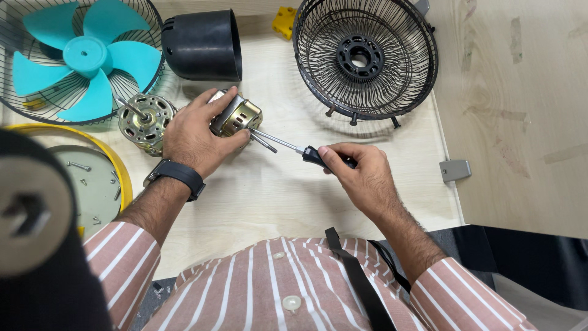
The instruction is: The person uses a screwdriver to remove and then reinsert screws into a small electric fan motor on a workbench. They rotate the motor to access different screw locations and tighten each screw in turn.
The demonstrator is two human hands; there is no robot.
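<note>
My left hand (195,133) grips a brass-coloured fan motor housing (237,115) on the table, its shaft pointing right. My right hand (361,170) holds a screwdriver (294,147) by its black handle, and the metal tip touches the housing's side. A second motor part with copper windings (142,120) lies just left of my left hand. A black watch sits on my left wrist.
A teal fan blade (82,55) rests in a wire guard at the far left. A black cylindrical cover (202,44) and another black wire guard (365,58) lie at the back. A yellow-rimmed tray (92,175) holds several screws. The table edge runs down the right.
</note>
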